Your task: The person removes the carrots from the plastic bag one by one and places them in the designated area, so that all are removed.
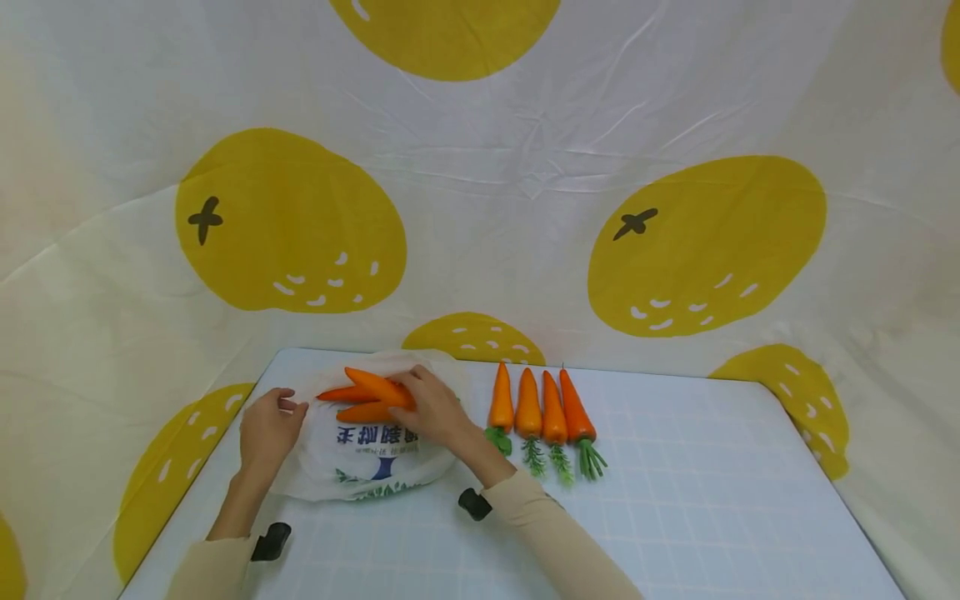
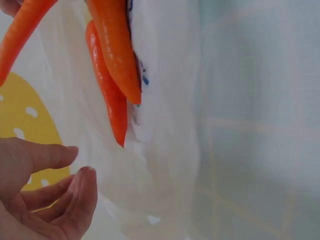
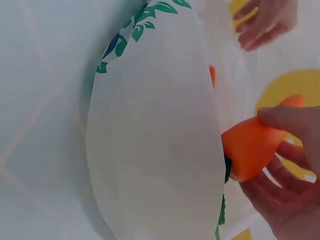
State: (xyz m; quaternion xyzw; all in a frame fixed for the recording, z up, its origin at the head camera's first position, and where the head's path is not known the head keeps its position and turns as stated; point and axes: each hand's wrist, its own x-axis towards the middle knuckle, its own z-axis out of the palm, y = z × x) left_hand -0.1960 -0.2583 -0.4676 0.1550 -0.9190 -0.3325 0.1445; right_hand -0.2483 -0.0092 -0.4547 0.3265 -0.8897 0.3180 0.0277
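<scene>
My right hand (image 1: 437, 408) grips an orange carrot (image 1: 375, 385) by its thick end, above a white plastic bag (image 1: 315, 467) printed with blue lettering and green leaves. Two more carrots, one orange (image 1: 360, 413) and one redder (image 1: 339, 395), lie at the bag with their tips pointing left. In the right wrist view, the bag's film hides part of the held carrot's green top (image 3: 228, 170). Beside the bag's left edge, my left hand (image 1: 272, 427) is held with loosely bent fingers and nothing between them; whether it touches the film I cannot tell.
Several carrots (image 1: 528, 404) with green tops lie side by side on the light-blue checked table (image 1: 712, 500), right of the bag. Behind the table hangs a white cloth (image 1: 495, 233) with large yellow fruit prints.
</scene>
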